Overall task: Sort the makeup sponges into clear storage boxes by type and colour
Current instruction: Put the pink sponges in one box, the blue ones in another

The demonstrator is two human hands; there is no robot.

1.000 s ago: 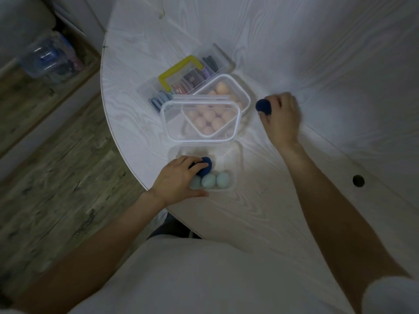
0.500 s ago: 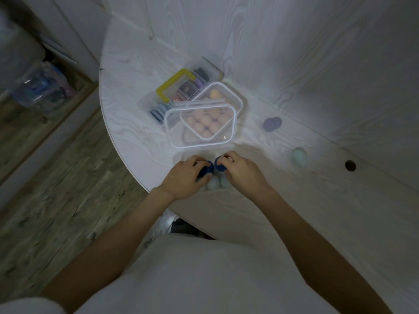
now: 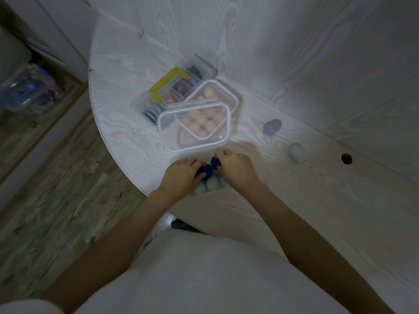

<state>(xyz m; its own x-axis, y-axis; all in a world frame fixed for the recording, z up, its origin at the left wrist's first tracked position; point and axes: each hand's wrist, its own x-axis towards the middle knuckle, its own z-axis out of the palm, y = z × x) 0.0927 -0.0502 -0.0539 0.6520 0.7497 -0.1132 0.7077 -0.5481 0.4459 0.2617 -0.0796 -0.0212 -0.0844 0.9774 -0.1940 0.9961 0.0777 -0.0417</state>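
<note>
Most of the sorting looks done. The far box (image 3: pixel 212 105) holds a heap of peach sponges (image 3: pixel 200 123), with a clear lid or second box (image 3: pixel 195 128) leaning over its near end (which of the two it is, I cannot tell). Behind it a handled case (image 3: pixel 170 91) carries flat puffs in rows by colour. The near box (image 3: pixel 204 189), mostly hidden under the hands at the table (image 3: pixel 294 64) edge, already has a row of mint sponges (image 3: pixel 211 183) along its near side.

Both hands are down in that near box, close together but not touching. The left hand (image 3: pixel 181 175) is closed around a navy sponge (image 3: pixel 205 171), thumb and fingers pinching it; the right hand (image 3: pixel 234 166) is clamped on a second navy one (image 3: pixel 215 163), just beside the first. Both navy sponges sit above the mint row, seemingly being set in as a second row.

Left to do, by my reading: a dusky blue pair (image 3: pixel 272 126) and a lone mint sponge (image 3: pixel 295 151) lie loose on the table, well to the right of the right hand, still to be boxed, and the lids put on
</note>
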